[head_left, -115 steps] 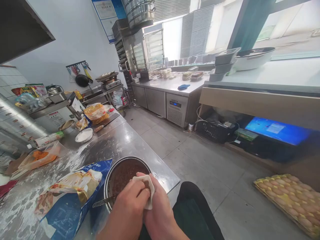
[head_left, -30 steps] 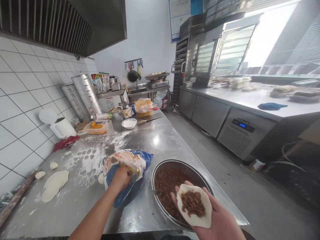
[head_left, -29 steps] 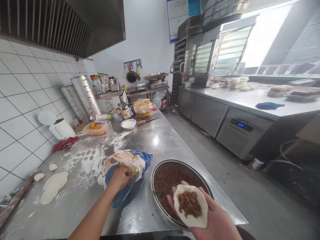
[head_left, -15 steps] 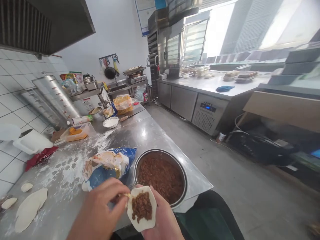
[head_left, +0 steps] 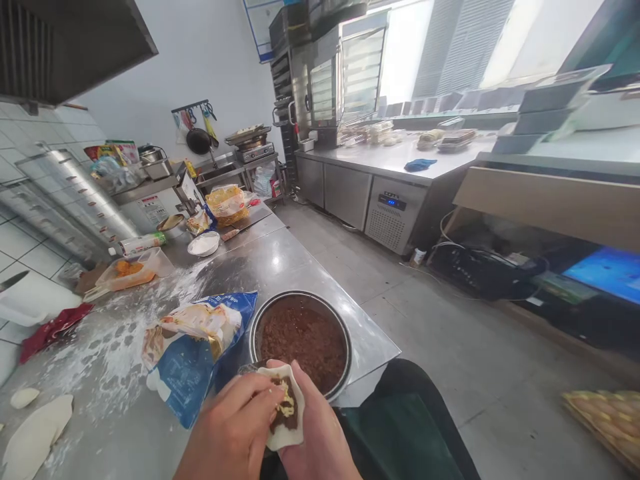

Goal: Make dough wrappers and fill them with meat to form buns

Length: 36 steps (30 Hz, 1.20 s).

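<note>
1. Dough round (head_left: pixel 294 439), one, pale. Lies in the cupped right hand, tilted, its rim turned up at the sides; positioned just beyond the near edge of the bowl.
2. Brown filling (head_left: pixel 281 425), one portion, set in the hollow of the dough round.
3. Yellow shreds (head_left: pixel 287 404), a loose pinch, lying over the brown filling.
4. Right hand (head_left: pixel 320 430), palm up, fingers half curled around the dough round and supporting it from beneath and the side.
5. Left hand (head_left: pixel 227 427), fingers bunched, tips at the yellow shreds (the thumb is largely out of sight; whether any shreds remain gripped, cannot tell).
6. Bowl (head_left: pixel 349 350), round, metal, holding brown mixture (head_left: pixel 305 337); stands on the steel table (head_left: pixel 273 267).
7. Blue bag (head_left: pixel 185 383), crumpled, lying left of the bowl.
8. Step in hand, by judgement: topping the brown filling with the yellow shreds. Next move appears to call for pressing them inward, clear of the rim, while the right hand keeps its cup steady.
</note>
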{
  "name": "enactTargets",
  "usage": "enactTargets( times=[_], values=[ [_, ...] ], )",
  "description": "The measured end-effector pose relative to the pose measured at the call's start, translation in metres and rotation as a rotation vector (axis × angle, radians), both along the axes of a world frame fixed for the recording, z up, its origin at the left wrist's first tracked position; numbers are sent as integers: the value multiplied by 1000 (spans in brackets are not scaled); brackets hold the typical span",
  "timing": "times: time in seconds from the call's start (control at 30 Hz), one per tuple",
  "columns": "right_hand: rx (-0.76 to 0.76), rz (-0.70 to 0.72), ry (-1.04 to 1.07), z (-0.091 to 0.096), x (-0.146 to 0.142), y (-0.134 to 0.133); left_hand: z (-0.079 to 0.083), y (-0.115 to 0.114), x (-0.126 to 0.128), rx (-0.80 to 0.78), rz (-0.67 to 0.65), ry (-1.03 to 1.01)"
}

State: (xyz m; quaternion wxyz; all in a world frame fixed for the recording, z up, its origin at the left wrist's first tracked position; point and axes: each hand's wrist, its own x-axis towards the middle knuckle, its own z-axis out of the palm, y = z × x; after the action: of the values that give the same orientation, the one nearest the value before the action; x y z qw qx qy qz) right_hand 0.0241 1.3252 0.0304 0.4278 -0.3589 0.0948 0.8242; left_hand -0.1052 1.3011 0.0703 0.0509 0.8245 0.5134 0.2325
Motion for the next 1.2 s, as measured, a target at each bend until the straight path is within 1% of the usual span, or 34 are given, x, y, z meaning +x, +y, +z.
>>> enactTargets(
  times=[0.1, 0.17, 0.23, 0.3, 0.37, 0.4, 0.43, 0.5, 0.6, 0.63, 0.7, 0.77, 0.8, 0.83, 0.87, 0.9, 0.93, 0.97, 1.0, 1.03, 1.1, 1.2],
  values=[
    [17, 16, -3, 0, 3, -1, -10, 1, 13, 48, -10, -30],
    [29, 10, 9, -2, 5, -2, -10, 2, 16, 54, -22, -34],
    [34, -3, 24, -5, 6, -1, -3, 1, 10, 31, -49, -40],
    [31, -4, 23, -6, 6, -1, 9, -1, -1, 32, -48, -34],
    [23, 0, 14, -6, 5, 0, 17, -3, -12, 35, -4, -20],
    [20, 4, 13, -6, 5, 0, 18, -3, -15, 31, 19, -16],
    [17, 7, 16, -6, 4, 1, 17, -4, -16, 29, 30, -17],
    [15, 13, 30, -5, 3, 0, 9, -4, -13, 38, 29, -22],
    [17, 25, 63, -6, 0, -1, -9, -2, 3, 80, 4, -38],
    [17, 29, 71, -6, 0, -2, -13, -2, 8, 87, -1, -48],
    [10, 38, 70, -7, -2, -3, -13, -5, 11, 83, -17, -77],
    [-1, 39, 47, -6, -2, -4, -5, -12, 1, 50, -13, -95],
    [-10, 35, 28, -6, -1, -3, 1, -17, -10, 38, 14, -96],
    [-24, 33, 1, -5, -1, -2, 6, -21, -24, 29, 75, -89],
    [-42, 34, -36, -4, 1, -2, 9, -25, -40, 22, 175, -72],
    [-56, 37, -76, -4, 2, 0, 10, -27, -58, 8, 303, -47],
    [-64, 46, -113, -4, 4, 1, 7, -28, -77, -29, 441, -16],
    [-72, 56, -147, -5, 6, 2, 2, -26, -94, -102, 559, 17],
    [-80, 71, -173, -8, 8, 3, -6, -22, -109, -196, 638, 47],
    [-92, 88, -189, -11, 10, 4, -17, -16, -122, -293, 672, 68],
    [-112, 147, -204, -21, 13, 5, -43, 2, -138, -438, 649, 81],
    [-45, 291, -200, -31, 19, 4, -83, 32, -144, -498, 615, 60]
  ],
)
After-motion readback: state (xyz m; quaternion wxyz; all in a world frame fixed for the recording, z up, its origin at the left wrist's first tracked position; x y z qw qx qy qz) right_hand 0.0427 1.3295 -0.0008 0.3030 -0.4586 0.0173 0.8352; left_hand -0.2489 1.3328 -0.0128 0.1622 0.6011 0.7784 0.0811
